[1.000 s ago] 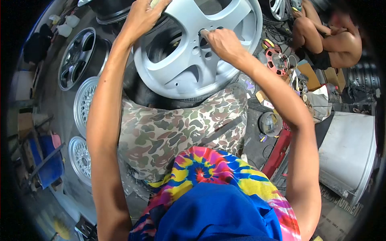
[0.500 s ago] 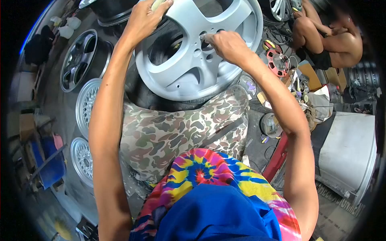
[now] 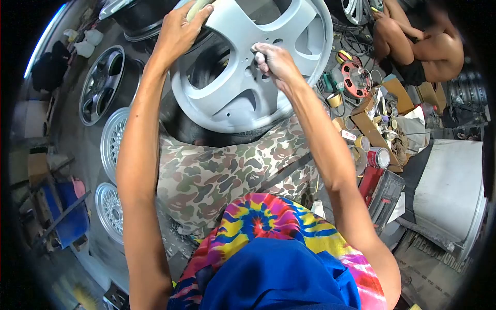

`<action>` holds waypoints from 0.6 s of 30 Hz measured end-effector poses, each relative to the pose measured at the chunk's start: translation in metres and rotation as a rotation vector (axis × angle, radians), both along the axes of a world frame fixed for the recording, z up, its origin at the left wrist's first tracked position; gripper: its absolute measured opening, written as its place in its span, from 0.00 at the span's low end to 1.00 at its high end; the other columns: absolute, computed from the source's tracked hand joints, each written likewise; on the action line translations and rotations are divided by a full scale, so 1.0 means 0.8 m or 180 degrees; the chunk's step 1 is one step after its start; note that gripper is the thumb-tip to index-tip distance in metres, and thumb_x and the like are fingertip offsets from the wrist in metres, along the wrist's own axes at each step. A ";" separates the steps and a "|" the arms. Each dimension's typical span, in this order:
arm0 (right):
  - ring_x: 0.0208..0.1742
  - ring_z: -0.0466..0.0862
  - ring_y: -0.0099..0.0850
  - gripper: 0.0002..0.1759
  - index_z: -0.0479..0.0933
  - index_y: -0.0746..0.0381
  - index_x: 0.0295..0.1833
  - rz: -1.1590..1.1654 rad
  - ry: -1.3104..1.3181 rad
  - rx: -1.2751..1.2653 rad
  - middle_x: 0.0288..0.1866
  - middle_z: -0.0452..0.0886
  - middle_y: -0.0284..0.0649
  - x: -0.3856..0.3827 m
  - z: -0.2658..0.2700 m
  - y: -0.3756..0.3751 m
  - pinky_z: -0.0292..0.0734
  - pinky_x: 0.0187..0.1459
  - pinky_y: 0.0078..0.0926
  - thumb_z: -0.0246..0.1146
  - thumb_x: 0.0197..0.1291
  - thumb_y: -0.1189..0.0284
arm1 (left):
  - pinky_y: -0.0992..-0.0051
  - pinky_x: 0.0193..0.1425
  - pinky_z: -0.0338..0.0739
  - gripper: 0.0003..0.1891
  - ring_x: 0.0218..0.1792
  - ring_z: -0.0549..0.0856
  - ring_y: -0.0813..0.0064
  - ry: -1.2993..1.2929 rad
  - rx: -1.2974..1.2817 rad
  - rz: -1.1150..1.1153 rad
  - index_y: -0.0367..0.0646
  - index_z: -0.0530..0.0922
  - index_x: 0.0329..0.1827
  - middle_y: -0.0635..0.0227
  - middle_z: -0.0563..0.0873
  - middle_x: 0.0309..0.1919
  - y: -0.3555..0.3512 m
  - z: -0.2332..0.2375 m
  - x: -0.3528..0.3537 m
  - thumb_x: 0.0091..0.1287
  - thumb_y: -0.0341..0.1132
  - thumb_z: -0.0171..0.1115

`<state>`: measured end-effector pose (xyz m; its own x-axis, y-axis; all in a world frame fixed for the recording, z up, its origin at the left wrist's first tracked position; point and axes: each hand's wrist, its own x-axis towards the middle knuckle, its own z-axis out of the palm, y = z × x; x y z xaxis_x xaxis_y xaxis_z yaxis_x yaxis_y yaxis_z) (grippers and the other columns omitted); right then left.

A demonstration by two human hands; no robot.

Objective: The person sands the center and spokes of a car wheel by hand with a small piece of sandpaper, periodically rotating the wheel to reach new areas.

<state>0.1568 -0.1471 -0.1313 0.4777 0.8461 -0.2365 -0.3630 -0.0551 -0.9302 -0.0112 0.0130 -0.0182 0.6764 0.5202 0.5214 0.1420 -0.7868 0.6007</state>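
Note:
A grey five-spoke wheel rim [image 3: 238, 32] lies tilted in front of my knees, on top of a dark tyre [image 3: 232, 138]. At its upper left edge, my left hand [image 3: 178, 32] is closed around a pale yellow-green pad [image 3: 198, 9], cut off by the top of the view. Near the hub holes is my right hand [image 3: 278, 61], its fingers curled inward and its fingertips coated in whitish dust. Whatever the right fingers pinch, if anything, is too small to make out.
Left stand a dark-faced rim [image 3: 103, 85] and two silver mesh wheels [image 3: 110, 139]. A person [image 3: 439, 57] sits at upper right. Nearby are a red cable reel [image 3: 356, 80], a paint can [image 3: 378, 157], a toolbox [image 3: 386, 194] and a white panel [image 3: 449, 191].
My right hand has shifted slightly left across the hub and turned, its fingers now curled in. The left hand stays at the rim's edge with the pad. The view has shifted slightly.

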 end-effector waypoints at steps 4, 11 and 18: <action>0.21 0.66 0.17 0.17 0.80 0.70 0.58 -0.0539 0.1490 0.0592 0.26 0.69 0.26 -0.013 -0.009 -0.009 0.58 0.22 0.17 0.54 0.79 0.69 | 0.64 0.33 0.71 0.19 0.29 0.72 0.78 0.0304 -0.0099 -0.0013 0.29 0.80 0.41 0.60 0.75 0.23 0.003 0.000 -0.005 0.76 0.43 0.62; 0.29 0.88 0.40 0.15 0.82 0.63 0.60 -0.0371 -0.4246 -0.0307 0.32 0.88 0.48 -0.028 -0.015 -0.017 0.81 0.33 0.39 0.60 0.73 0.68 | 0.66 0.32 0.70 0.20 0.29 0.72 0.80 0.0287 -0.0173 0.0169 0.29 0.79 0.39 0.64 0.74 0.22 0.006 -0.001 -0.002 0.76 0.43 0.62; 0.36 0.89 0.50 0.14 0.79 0.61 0.51 0.0453 -0.6333 -0.0095 0.36 0.88 0.47 0.024 0.009 -0.017 0.82 0.36 0.47 0.64 0.60 0.71 | 0.66 0.33 0.71 0.19 0.30 0.71 0.78 0.0231 -0.0112 0.0142 0.28 0.79 0.39 0.60 0.75 0.22 -0.005 0.007 -0.001 0.75 0.41 0.62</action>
